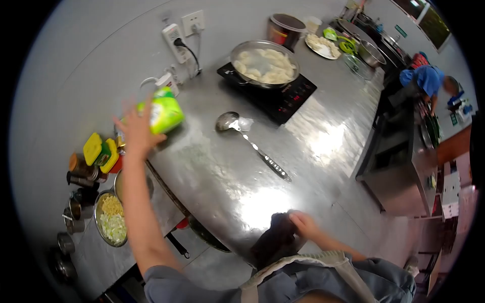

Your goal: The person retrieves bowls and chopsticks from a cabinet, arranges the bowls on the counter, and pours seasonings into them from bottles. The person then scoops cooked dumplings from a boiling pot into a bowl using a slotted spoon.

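My left hand (pixel 137 130) reaches out at the left, fingers spread, right beside a bright green soft pack (pixel 166 111), perhaps tissues. The hand overlaps the pack's near side, and I cannot tell whether it touches. Low in the view, close to my apron, my right hand (pixel 303 225) grips a dark cloth (pixel 277 238) at the table's front edge. A slotted ladle (pixel 262 155) lies on the steel table (pixel 202 187), its bowl beside a small clear plastic piece (pixel 245 124).
A pan of dumplings (pixel 265 65) stands on an induction cooker (pixel 288 98). Behind it are a brown bucket (pixel 286 30) and a plate of dumplings (pixel 323 46). At left, a bowl of chopped food (pixel 112 222) sits on a lower table. A person in blue (pixel 427 80) works at far right.
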A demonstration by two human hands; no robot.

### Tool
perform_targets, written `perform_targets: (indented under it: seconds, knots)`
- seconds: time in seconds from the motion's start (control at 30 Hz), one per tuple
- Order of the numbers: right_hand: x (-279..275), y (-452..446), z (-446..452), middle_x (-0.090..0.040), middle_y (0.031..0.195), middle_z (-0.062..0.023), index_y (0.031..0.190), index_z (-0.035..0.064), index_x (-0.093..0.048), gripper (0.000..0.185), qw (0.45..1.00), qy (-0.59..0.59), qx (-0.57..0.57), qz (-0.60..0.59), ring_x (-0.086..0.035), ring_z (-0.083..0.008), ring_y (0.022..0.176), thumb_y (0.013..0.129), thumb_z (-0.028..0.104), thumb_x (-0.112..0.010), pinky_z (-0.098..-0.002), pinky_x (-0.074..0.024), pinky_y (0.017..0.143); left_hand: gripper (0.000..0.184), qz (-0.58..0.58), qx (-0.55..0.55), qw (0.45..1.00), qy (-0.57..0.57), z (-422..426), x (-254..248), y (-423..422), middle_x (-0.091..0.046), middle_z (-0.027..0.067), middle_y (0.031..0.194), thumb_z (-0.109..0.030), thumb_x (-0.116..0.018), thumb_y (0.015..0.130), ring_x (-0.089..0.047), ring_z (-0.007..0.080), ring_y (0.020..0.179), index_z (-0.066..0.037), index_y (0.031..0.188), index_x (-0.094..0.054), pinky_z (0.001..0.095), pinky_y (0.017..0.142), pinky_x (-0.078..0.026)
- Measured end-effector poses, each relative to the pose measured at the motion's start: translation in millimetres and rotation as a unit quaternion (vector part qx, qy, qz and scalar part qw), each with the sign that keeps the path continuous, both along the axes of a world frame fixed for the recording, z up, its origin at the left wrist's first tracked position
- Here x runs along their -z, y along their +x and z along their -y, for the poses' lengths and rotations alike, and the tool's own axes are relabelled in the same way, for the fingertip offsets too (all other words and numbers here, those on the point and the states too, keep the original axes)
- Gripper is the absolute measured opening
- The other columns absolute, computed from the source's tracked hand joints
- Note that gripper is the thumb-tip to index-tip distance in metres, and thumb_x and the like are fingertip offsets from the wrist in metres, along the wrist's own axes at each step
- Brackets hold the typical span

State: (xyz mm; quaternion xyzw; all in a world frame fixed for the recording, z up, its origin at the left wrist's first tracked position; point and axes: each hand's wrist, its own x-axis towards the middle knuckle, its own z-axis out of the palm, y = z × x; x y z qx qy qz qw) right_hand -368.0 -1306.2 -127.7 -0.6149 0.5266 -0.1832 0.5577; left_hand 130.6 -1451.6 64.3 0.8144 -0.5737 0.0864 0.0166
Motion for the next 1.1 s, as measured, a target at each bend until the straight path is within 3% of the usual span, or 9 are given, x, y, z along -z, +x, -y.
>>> perform_targets:
  seconds: [0.17, 0.33, 0.43, 0.5, 0.6, 0.67, 0.77, 0.9, 1.1]
  knots:
    - [11, -2, -8, -0.057, 0.077, 0.0006, 0.091, 0.0022, -0.061, 0.033, 1.000, 0.004, 0.019, 0.019, -0.052, -0.0104, 0.075, 0.105, 0.029, -0.049, -0.0280, -0.0459, 0.071, 0.094, -0.029, 0.080, 0.958, -0.275, 10, 29, -11, -0.036, 0.0203, 0.154, -0.036, -0.080, 0.077, -0.025, 0.0410, 0.146, -0.017, 0.155, -0.030, 0.0649, 0.115, -0.015]
    - [-22, 9, 26, -0.064, 0.087, 0.0014, 0.098, 0.0053, -0.063, 0.031, 0.991, 0.085, 0.027, 0.103, -0.057, -0.0073, 0.080, 0.105, 0.033, -0.050, -0.0229, -0.0479, 0.072, 0.051, -0.396, 0.170, 0.886, -0.174, -69, 142, -122, -0.052, 0.0223, 0.140, -0.025, -0.064, 0.094, -0.050, 0.0347, 0.131, 0.000, 0.136, -0.053, 0.0458, 0.109, -0.039]
    - [-106, 36, 55, -0.067, 0.095, -0.0008, 0.109, 0.0051, -0.060, 0.030, 0.902, 0.244, 0.099, 0.342, -0.061, -0.0077, 0.083, 0.104, 0.033, -0.052, -0.0226, -0.0508, 0.074, 0.058, -0.805, 0.021, 0.587, -0.081, -117, 179, -184, -0.050, 0.0175, 0.143, -0.023, -0.064, 0.096, -0.054, 0.0271, 0.126, -0.005, 0.147, -0.041, 0.0396, 0.103, -0.045]
    - [-71, 44, 70, -0.067, 0.097, -0.0032, 0.115, 0.0048, -0.059, 0.025, 0.958, 0.131, 0.111, 0.231, -0.063, -0.0108, 0.085, 0.103, 0.026, -0.056, -0.0270, -0.0527, 0.076, 0.069, -0.932, 0.044, 0.357, -0.052, -139, 185, -218, -0.042, 0.0156, 0.149, -0.018, -0.058, 0.099, -0.054, 0.0256, 0.124, -0.009, 0.156, -0.021, 0.0361, 0.097, -0.049]
    - [-11, 69, 76, -0.054, 0.127, -0.0210, 0.130, 0.0064, -0.055, 0.064, 0.933, -0.347, -0.093, -0.035, -0.053, -0.0369, 0.119, 0.077, 0.031, -0.079, -0.0433, -0.0456, 0.096, 0.054, -0.867, 0.103, 0.488, -0.016, -146, 190, -243, -0.050, 0.0144, 0.139, -0.007, -0.055, 0.098, -0.057, 0.0159, 0.107, -0.005, 0.149, -0.038, 0.0290, 0.088, -0.049]
    - [-16, 82, 56, -0.043, 0.144, -0.0168, 0.135, 0.0143, -0.053, 0.065, 0.880, -0.376, -0.170, -0.237, -0.046, -0.0353, 0.130, 0.075, 0.023, -0.078, -0.0424, -0.0433, 0.100, 0.046, -0.742, 0.053, 0.666, -0.053, -136, 217, -230, -0.053, 0.0131, 0.133, -0.007, -0.056, 0.097, -0.056, 0.0134, 0.097, -0.003, 0.143, -0.047, 0.0277, 0.081, -0.049]
    - [-4, 82, 47, -0.060, 0.119, -0.0074, 0.113, 0.0127, -0.064, 0.039, 0.927, -0.327, -0.169, -0.063, -0.053, -0.0336, 0.112, 0.075, 0.007, -0.071, -0.0425, -0.0460, 0.091, 0.046, -0.629, 0.050, 0.771, -0.087, -133, 170, -225, -0.053, 0.0160, 0.125, -0.008, -0.061, 0.093, -0.058, 0.0238, 0.102, -0.002, 0.138, -0.050, 0.0334, 0.086, -0.050]
    - [0, 51, 17, -0.063, 0.104, -0.0046, 0.099, 0.0103, -0.068, 0.022, 0.950, -0.228, -0.213, -0.002, -0.058, -0.0289, 0.100, 0.078, 0.007, -0.068, -0.0403, -0.0468, 0.088, 0.061, -0.463, 0.233, 0.854, -0.037, -160, 204, -249, -0.048, 0.0242, 0.124, -0.010, -0.064, 0.083, -0.046, 0.0434, 0.119, -0.003, 0.141, -0.046, 0.0500, 0.103, -0.039]
    - [-24, -22, 7, -0.060, 0.101, -0.0095, 0.114, 0.0113, -0.059, 0.038, 0.964, -0.178, -0.197, -0.029, -0.061, -0.0334, 0.097, 0.079, 0.014, -0.073, -0.0435, -0.0510, 0.082, 0.056, -0.510, 0.243, 0.825, 0.003, -190, 201, -331, -0.049, 0.0190, 0.113, -0.004, -0.061, 0.085, -0.055, 0.0301, 0.094, 0.001, 0.138, -0.046, 0.0366, 0.078, -0.050]
